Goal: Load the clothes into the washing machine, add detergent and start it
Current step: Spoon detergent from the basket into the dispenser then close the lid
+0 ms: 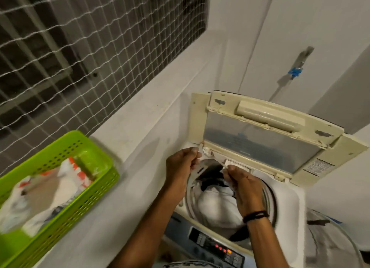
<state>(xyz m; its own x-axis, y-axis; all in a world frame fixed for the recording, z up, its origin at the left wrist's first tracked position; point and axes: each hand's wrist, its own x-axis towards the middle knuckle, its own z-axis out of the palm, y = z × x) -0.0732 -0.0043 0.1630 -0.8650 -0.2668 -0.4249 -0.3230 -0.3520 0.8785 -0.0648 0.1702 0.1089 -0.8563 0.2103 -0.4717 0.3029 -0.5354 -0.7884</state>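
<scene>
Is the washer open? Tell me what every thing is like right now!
washing machine lid: open, tipped up.
clothes: white and dark, inside the drum.
control panel: on, red lights glowing.
green basket: on the ledge, packets inside.
left hand: fingers curled above the drum; too blurred to tell if it holds something.
right hand: the same.

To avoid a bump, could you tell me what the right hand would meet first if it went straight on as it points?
Probably the small white plastic compartment straight ahead of the right hand; depth is unclear.
</scene>
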